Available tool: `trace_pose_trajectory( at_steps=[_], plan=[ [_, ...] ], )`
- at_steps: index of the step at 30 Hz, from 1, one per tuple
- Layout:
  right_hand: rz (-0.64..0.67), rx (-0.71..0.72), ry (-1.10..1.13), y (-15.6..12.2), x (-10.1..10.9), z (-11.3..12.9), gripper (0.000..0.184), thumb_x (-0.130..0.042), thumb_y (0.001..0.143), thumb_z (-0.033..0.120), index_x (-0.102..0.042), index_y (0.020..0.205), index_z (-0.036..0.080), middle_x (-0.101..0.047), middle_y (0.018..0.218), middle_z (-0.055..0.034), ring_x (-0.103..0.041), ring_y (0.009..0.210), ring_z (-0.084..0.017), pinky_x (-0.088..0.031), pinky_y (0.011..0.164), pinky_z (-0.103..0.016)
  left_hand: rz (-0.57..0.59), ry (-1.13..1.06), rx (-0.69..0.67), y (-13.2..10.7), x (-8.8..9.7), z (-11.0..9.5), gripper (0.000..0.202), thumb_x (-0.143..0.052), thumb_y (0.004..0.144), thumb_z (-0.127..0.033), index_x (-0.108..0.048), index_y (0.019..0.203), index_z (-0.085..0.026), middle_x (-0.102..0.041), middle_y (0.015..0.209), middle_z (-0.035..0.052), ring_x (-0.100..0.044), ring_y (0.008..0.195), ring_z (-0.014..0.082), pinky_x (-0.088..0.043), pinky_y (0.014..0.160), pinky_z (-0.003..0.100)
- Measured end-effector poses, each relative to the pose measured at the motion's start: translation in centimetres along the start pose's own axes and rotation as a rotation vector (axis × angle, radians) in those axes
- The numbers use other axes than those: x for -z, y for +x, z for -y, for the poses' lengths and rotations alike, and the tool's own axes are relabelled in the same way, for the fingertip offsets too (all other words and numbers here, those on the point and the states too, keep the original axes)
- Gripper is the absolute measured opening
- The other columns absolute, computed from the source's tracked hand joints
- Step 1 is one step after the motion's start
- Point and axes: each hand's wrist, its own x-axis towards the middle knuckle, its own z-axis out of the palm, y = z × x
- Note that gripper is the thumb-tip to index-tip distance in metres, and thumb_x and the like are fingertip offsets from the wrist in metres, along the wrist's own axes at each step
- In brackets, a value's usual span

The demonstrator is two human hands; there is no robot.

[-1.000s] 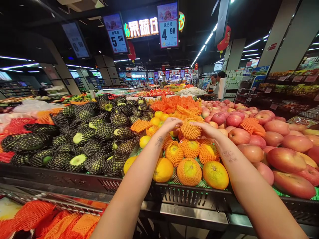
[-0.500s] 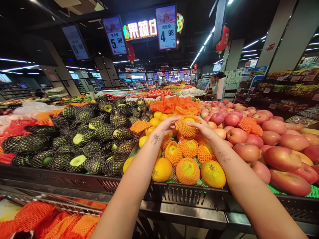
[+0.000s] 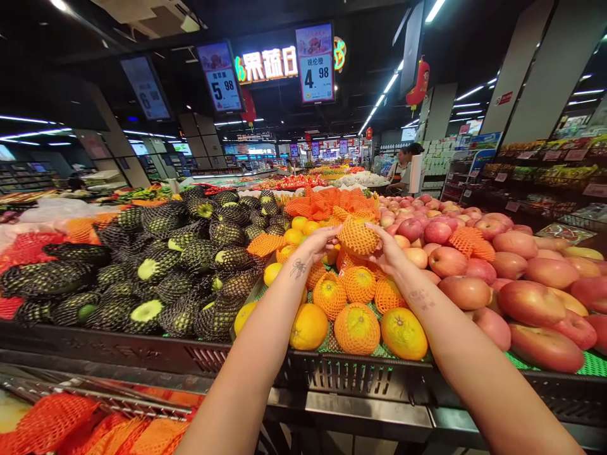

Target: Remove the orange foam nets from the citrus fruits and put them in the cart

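Observation:
Both hands reach over a pile of oranges in a black display crate [image 3: 360,373]. My left hand [image 3: 318,244] and my right hand [image 3: 387,250] pinch the two sides of one orange in an orange foam net [image 3: 357,236], held just above the pile. Below it lie more netted oranges [image 3: 356,328], and a bare orange [image 3: 308,326] sits near the front edge.
Green fruit in black nets [image 3: 156,265] fills the bin to the left, red apples [image 3: 526,297] the bin to the right. Loose orange nets [image 3: 332,202] lie behind the pile and in a cart [image 3: 57,423] at lower left. People [image 3: 405,165] stand far back by the shelves.
Both hands have lifted the netted orange slightly up off the pile. The view has tilted down a little.

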Motion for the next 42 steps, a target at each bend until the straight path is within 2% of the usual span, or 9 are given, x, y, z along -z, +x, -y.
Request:
trace_pose_trajectory(
  at_steps=[4,7,12,16,23,26,32,38,42],
  plan=[
    [-0.104,0.061,-0.046,0.2,-0.1,-0.5,0.056,-0.089,0.055,0.044,-0.057,0.098,0.028,-0.070,0.096,0.0017,-0.066,0.085,-0.020,-0.051,0.057,-0.027,-0.026,0.083,0.035,0.0,0.1,0.2,0.036,-0.075,0.086,-0.043,-0.057,0.072,-0.014,-0.053,0.059,-0.0016,-0.041,0.048,0.0038,-0.022,0.042,0.017],
    [-0.196,0.150,-0.120,0.5,0.1,-0.7,0.069,-0.092,0.049,0.045,-0.056,0.106,0.028,-0.068,0.090,0.0036,-0.064,0.081,-0.018,-0.046,0.053,-0.024,0.034,0.172,0.074,-0.3,-0.1,0.2,0.046,-0.077,0.080,-0.055,-0.056,0.068,-0.016,-0.050,0.056,-0.0024,-0.043,0.047,0.0055,-0.023,0.042,0.018],
    [-0.201,0.178,-0.048,0.6,0.2,-0.5,0.069,-0.092,0.048,0.041,-0.056,0.106,0.029,-0.068,0.090,0.0044,-0.066,0.085,-0.018,-0.048,0.057,-0.023,0.124,0.145,-0.085,-0.5,-0.4,0.2,0.037,-0.091,0.066,-0.033,-0.062,0.074,-0.013,-0.050,0.059,-0.0057,-0.039,0.047,0.0013,-0.019,0.042,0.017],
    [-0.152,0.156,0.088,0.2,-0.3,0.0,0.058,-0.091,0.050,0.035,-0.059,0.097,0.026,-0.072,0.093,0.0022,-0.068,0.089,-0.020,-0.053,0.059,-0.026,0.060,0.076,-0.141,-0.2,-0.3,0.2,0.032,-0.090,0.067,-0.023,-0.062,0.079,-0.011,-0.055,0.065,-0.0044,-0.046,0.051,0.0006,-0.018,0.041,0.014],
    [-0.118,0.122,0.216,0.3,-0.3,0.3,0.042,-0.087,0.058,0.030,-0.062,0.090,0.023,-0.073,0.089,0.0009,-0.070,0.092,-0.021,-0.060,0.066,-0.029,0.227,0.104,-0.081,-0.5,-0.1,0.0,0.035,-0.088,0.072,-0.030,-0.057,0.076,-0.014,-0.041,0.058,-0.0091,-0.029,0.041,-0.0012,-0.013,0.038,0.012],
    [-0.138,0.115,0.245,0.3,-0.2,0.2,0.037,-0.086,0.061,0.029,-0.063,0.090,0.023,-0.074,0.085,0.0011,-0.071,0.092,-0.021,-0.063,0.071,-0.030,0.217,0.170,-0.040,-0.6,0.1,0.0,0.038,-0.087,0.074,-0.032,-0.053,0.072,-0.015,-0.036,0.055,-0.0101,-0.025,0.040,-0.0010,-0.012,0.038,0.013],
    [-0.017,0.030,0.301,0.3,-0.4,0.0,0.027,-0.076,0.075,0.029,-0.067,0.099,0.020,-0.076,0.089,-0.0026,-0.072,0.093,-0.023,-0.065,0.073,-0.034,0.093,0.164,-0.079,0.3,0.3,0.5,0.037,-0.086,0.074,-0.033,-0.054,0.072,-0.015,-0.036,0.054,-0.0098,-0.024,0.040,-0.0005,-0.011,0.039,0.013],
    [-0.015,0.051,0.371,0.1,-0.7,0.4,0.026,-0.074,0.075,0.026,-0.065,0.099,0.021,-0.076,0.091,-0.0027,-0.071,0.094,-0.024,-0.065,0.074,-0.037,0.193,0.164,-0.119,0.0,-0.2,0.7,0.048,-0.087,0.068,-0.050,-0.056,0.069,-0.014,-0.039,0.056,-0.0074,-0.032,0.045,0.0015,-0.010,0.041,0.015],
    [0.025,0.072,0.319,0.0,-0.8,0.5,0.030,-0.078,0.070,0.029,-0.064,0.095,0.023,-0.075,0.092,-0.0029,-0.070,0.097,-0.025,-0.064,0.071,-0.036,0.166,0.319,-0.116,-0.6,-0.6,0.8,0.044,-0.094,0.058,-0.040,-0.061,0.071,-0.014,-0.051,0.062,-0.0058,-0.041,0.051,0.0019,-0.020,0.046,0.016]
  ],
)
